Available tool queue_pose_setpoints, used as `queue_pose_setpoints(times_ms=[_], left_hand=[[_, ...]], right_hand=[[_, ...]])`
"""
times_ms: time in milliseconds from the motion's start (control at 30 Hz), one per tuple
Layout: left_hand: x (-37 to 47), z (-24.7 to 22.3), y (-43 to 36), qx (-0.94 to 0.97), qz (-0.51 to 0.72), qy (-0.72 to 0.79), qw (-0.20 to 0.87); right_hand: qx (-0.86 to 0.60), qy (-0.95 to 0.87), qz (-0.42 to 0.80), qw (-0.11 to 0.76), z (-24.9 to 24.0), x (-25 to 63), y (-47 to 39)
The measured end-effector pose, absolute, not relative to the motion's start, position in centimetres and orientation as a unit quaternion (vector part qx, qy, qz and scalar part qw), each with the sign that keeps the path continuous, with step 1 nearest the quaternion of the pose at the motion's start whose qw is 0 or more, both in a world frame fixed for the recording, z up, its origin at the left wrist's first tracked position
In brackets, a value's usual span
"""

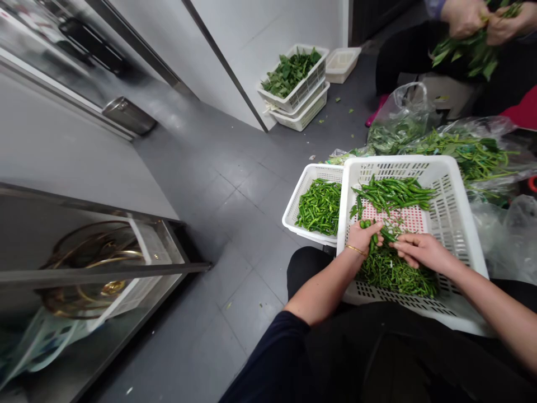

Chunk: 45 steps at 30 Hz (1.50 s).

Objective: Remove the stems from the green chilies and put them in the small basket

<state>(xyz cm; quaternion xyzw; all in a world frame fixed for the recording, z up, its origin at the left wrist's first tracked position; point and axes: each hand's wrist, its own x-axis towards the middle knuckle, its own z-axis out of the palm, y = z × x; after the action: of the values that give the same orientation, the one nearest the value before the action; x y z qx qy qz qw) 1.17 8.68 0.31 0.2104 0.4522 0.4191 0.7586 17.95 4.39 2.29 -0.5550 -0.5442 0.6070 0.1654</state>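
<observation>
Peppers (374, 240) are gripped by curled fingers of the left hand (361, 236) above the large basket (403, 160), probably so dropped pieces stay inside; the right hand (422, 250) pinches one tip between its fingers.

L+R hands (364, 242) (422, 253) close tog.

Lower right, chillies (396, 193) lie at the far end of the lap basket (403, 159), stems (398, 274) at the near end! Just left, another basket (293, 204) with chillies; upper centre, leaves (291, 73) top the stacked baskets (308, 89); upper left, a bin (129, 116).
</observation>
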Motion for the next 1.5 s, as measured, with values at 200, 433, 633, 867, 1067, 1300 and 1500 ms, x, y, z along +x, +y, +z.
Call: queue_pose_setpoints(times_ms=[200, 433, 633, 867, 1067, 1300, 1500], left_hand=[[1.4, 0.6, 8.2, 0.233, 0.434, 0.475, 0.729], [0.7, 2.5, 8.3, 0.297, 0.502, 0.459, 0.67], [-0.8, 2.6, 10.5, 0.105, 0.496, 0.403, 0.762], [-0.5, 2.1, 10.3, 0.137, 0.457, 0.412, 0.776], [-0.6, 2.4, 10.3, 0.194, 0.393, 0.409, 0.801], [-0.3, 2.4, 8.9, 0.353, 0.196, 0.327, 0.855], [-0.2, 1.7, 9.6, 0.168, 0.289, 0.315, 0.888]], right_hand=[[-0.554, -0.595, 0.571, 0.109, 2.2, 17.4, 4.5], [-0.573, -0.582, 0.576, -0.001, 0.9, 17.0, 4.6], [-0.565, -0.787, 0.243, -0.044, 0.3, 19.1, 10.1], [-0.604, -0.783, 0.048, -0.142, -1.8, 17.7, 15.4], [-0.629, -0.681, 0.342, 0.156, 2.1, 19.4, 12.2], [-0.607, -0.579, 0.483, 0.251, 3.3, 17.8, 6.8], [-0.598, -0.548, 0.534, 0.24, 4.4, 19.3, 6.7]])
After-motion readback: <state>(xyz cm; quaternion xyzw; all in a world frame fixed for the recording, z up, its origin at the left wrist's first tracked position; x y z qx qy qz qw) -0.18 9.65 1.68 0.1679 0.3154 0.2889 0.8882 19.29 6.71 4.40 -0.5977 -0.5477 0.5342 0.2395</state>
